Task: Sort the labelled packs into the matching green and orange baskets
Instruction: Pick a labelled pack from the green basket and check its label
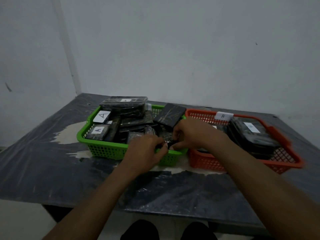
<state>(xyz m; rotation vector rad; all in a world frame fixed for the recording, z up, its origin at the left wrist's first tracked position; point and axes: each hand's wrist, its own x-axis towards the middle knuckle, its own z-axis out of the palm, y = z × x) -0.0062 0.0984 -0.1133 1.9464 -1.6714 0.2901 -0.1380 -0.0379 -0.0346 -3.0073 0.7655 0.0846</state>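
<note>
A green basket (pixel 103 150) tagged A sits at the table's middle, heaped with several black packs; one pack (pixel 98 131) shows an A label. An orange basket (pixel 207 162) tagged B stands to its right and holds black packs, the top one (pixel 251 130) labelled B. My left hand (pixel 144 152) and my right hand (pixel 192 133) meet at the green basket's front right corner. Both pinch a small dark wrapped pack (pixel 168 143), mostly hidden between the fingers. Another black pack (pixel 168 116) leans on the green basket's right rim.
The table (pixel 43 163) is covered in dark crinkled plastic sheet with pale patches. White walls stand close behind and to the left. My feet show below the table's front edge.
</note>
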